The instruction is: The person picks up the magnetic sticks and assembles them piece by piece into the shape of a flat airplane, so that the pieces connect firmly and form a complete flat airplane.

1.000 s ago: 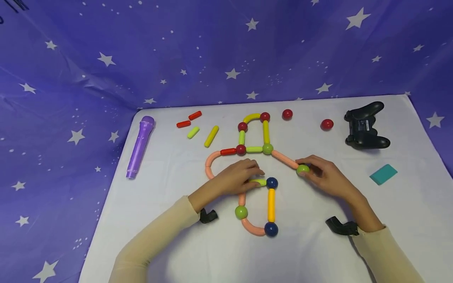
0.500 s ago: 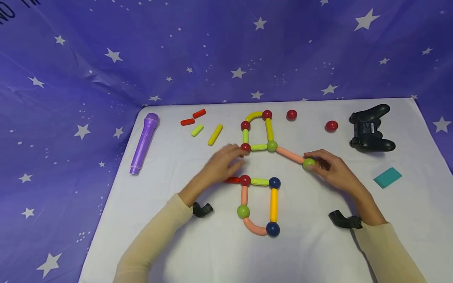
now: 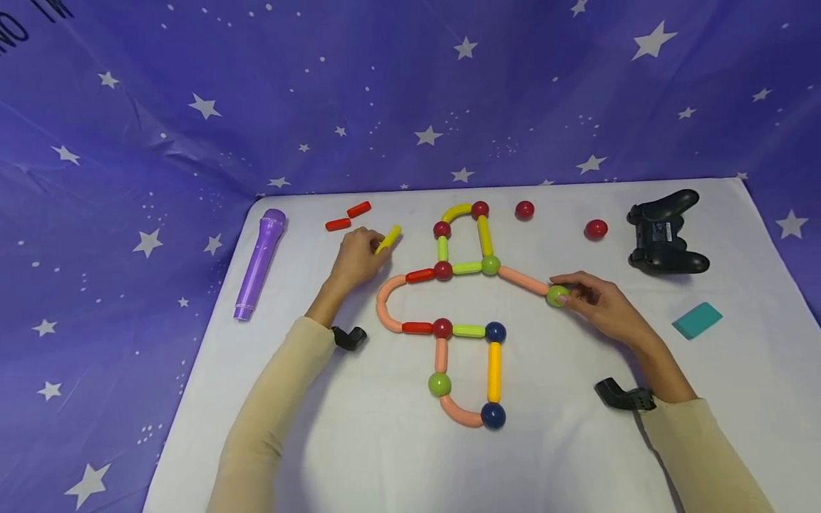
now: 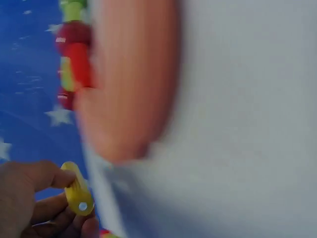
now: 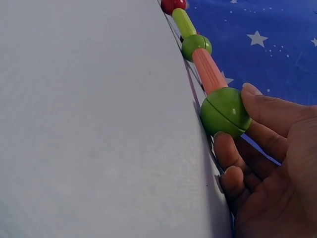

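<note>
My left hand [image 3: 355, 260] is at the back left of the table and pinches a straight yellow magnetic stick [image 3: 389, 238] between thumb and fingers. In the left wrist view the stick's [image 4: 79, 193] round end with its metal dot shows. My right hand [image 3: 603, 308] holds a green ball [image 5: 225, 113] with thumb and fingertips. From that ball a pink stick [image 3: 522, 279] runs to another green ball [image 3: 490, 265] in a flat figure of balls and sticks. Below, a curved pink piece [image 3: 385, 303] links the upper loop to a lower one with blue balls [image 3: 495, 332].
Two short red sticks [image 3: 338, 224] lie behind my left hand, with a purple toy microphone [image 3: 259, 263] farther left. Two loose red balls [image 3: 524, 210], a black game controller [image 3: 663, 231] and a teal block [image 3: 698, 320] are on the right.
My left hand has moved from the figure's middle back and left, and now pinches the yellow stick. The curved pink piece is uncovered. My right hand stays at the green ball.
</note>
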A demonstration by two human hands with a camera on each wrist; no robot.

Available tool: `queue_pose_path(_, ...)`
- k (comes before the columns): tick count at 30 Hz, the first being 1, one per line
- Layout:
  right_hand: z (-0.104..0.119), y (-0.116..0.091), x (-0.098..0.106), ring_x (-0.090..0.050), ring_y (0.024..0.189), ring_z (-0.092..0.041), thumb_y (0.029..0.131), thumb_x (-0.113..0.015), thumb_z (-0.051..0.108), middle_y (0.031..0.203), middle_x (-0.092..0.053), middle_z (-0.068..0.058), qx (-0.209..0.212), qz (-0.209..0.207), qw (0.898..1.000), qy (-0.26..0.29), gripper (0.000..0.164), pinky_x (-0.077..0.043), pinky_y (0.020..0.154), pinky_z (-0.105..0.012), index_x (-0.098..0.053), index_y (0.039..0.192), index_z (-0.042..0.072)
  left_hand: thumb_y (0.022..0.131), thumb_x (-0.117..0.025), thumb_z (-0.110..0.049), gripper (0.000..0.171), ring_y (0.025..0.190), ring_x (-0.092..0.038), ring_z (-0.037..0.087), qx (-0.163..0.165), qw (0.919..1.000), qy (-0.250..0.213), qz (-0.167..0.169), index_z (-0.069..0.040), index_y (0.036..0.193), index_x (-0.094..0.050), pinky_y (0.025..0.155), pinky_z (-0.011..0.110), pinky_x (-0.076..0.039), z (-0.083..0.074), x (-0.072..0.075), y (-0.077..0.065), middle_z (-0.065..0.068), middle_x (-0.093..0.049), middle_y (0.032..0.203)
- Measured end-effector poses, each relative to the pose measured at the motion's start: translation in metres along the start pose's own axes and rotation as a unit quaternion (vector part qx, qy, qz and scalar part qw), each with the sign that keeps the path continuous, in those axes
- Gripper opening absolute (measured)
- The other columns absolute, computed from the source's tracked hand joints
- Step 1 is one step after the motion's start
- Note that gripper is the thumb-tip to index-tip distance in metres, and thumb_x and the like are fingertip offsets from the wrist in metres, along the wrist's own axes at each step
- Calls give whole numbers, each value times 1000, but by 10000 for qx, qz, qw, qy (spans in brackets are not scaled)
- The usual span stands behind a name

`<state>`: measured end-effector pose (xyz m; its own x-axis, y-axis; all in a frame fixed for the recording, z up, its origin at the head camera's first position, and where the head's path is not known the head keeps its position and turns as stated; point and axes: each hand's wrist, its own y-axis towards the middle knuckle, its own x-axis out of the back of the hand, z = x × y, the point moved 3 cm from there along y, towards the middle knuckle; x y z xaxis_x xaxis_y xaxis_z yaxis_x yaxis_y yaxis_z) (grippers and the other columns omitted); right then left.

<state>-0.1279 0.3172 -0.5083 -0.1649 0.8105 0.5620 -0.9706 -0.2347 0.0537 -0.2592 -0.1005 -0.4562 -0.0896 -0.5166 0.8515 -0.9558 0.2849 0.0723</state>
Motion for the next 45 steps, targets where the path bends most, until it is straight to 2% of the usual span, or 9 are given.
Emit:
queue_pose_path(2,1,1,2,-48,81,-12,94,-63,7,103,-60,-6,-117,50,9999,82,36,-41,67,-20,-61,130,9,88,-69,-14,29,84,-62,25,-227,9990,-233,-292,2,113,-70,76,35,-53,-18,5,-6,14,-66,94)
queue_pose_path(4,3,2,4,-49,80,-13,95,-64,11,100,-60,-5,-252,81,9995,168,34,-41,65,-22,-62,129,12,88,-71,-14,29,83,-64,23,-628,9960,-563,-302,0,114,-70,76,33,-55,-45,5,-13,13,-67,95)
queue_pose_path(7,4,3,9,-48,78,-14,95,-64,15,95,-58,-5,-395,116,9990,188,32,-40,62,-25,-63,128,13,89,-71,-17,31,82,-61,17,-1193,9861,-1079,413,-3,117,-70,74,25,-53,-91,-10,-23,8,-67,97)
queue_pose_path(10,3,5,10,-48,79,-14,96,-63,17,97,-59,-6,-463,259,9985,114,33,-40,61,-25,-62,129,12,91,-71,-19,31,80,-58,12,-1467,9712,-1336,1319,-7,120,-69,70,18,-50,-129,-39,-33,2,-66,97)
queue_pose_path(12,1,6,10,-47,80,-14,97,-61,18,103,-60,-7,-460,423,9980,82,34,-41,61,-25,-61,131,11,91,-70,-20,31,79,-56,10,-1538,9624,-1334,1796,-8,120,-69,69,15,-48,-146,-58,-38,0,-66,96)
queue_pose_path(15,1,8,9,-47,83,-15,99,-58,20,114,-60,-6,-571,645,9962,138,33,-41,63,-25,-60,131,12,92,-69,-20,30,75,-56,7,-1651,9539,-1197,2200,-7,119,-70,66,13,-46,-162,-83,-43,-2,-67,92)
queue_pose_path(22,2,10,10,-49,91,-13,101,-54,18,126,-59,-9,-546,850,9944,298,32,-43,72,-21,-59,131,10,91,-70,-20,29,74,-56,7,-1649,9513,-886,2448,-5,116,-71,65,11,-44,-178,-106,-45,0,-70,91)
queue_pose_path(29,2,8,12,-47,84,-15,101,-55,17,123,-58,-6,-487,750,9956,265,31,-42,66,-24,-59,131,9,92,-70,-22,26,77,-54,7,-1801,9460,-569,2634,-8,114,-72,68,11,-41,-182,-118,-43,-3,-67,88)
queue_pose_path(45,5,6,7,-47,78,-16,97,-62,16,101,-58,-6,-480,669,9961,321,34,-41,62,-25,-60,130,10,93,-68,-21,27,78,-54,8,-1736,9470,-579,2642,-6,116,-70,70,12,-41,-182,-118,-45,-3,-66,86)
